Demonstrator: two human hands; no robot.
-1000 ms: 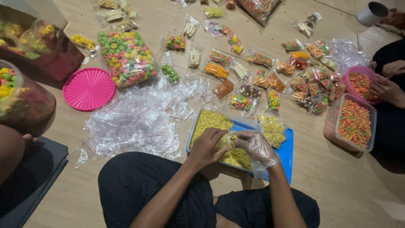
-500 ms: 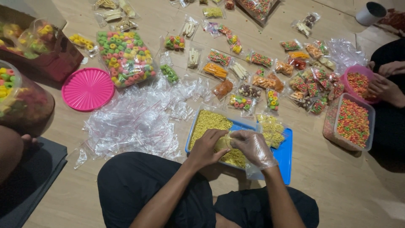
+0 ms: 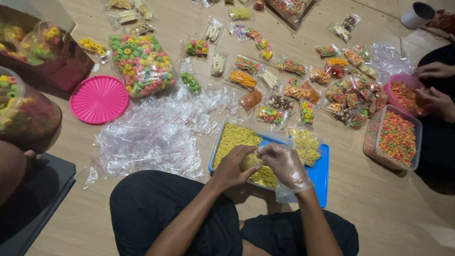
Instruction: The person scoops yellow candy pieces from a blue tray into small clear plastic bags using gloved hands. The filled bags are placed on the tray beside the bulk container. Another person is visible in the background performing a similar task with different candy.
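Hands meet at the near centre of the view: the bare left hand [image 3: 237, 166] and the right hand [image 3: 284, 163], which wears a loose clear plastic glove, close together on a small clear bag of yellow noodle snack [image 3: 250, 161]. The grip of each hand is clamped on that bag, fingers curled around its mouth, held just above the blue tray [image 3: 322, 175] that lies on the wooden floor [image 3: 379, 208] in front of the crossed legs.

A spill looks like the main risk: the bag seems full and its mouth is not visibly sealed, so a tilt or a slip of the loose glove on slick film could scatter crumbs over the tray edge onto the floor. The bag itself is small, transparent and crinkly, packed with pale yellow, crumbly strands; its exact closure is hidden by the fingers.

At 10 o'clock from the hands lies a heap of empty clear bags [image 3: 147, 137], and beyond it a round pink lid [image 3: 98, 99]. At 12 to 1 o'clock, many filled small packets [image 3: 284, 102] of coloured snacks are spread out. At 3 o'clock a clear tub of coloured pellets [image 3: 397, 137] stands near another person's hands [image 3: 436, 95]. At 11 o'clock, farther off, a large bag of coloured rings [image 3: 141, 64] rests.
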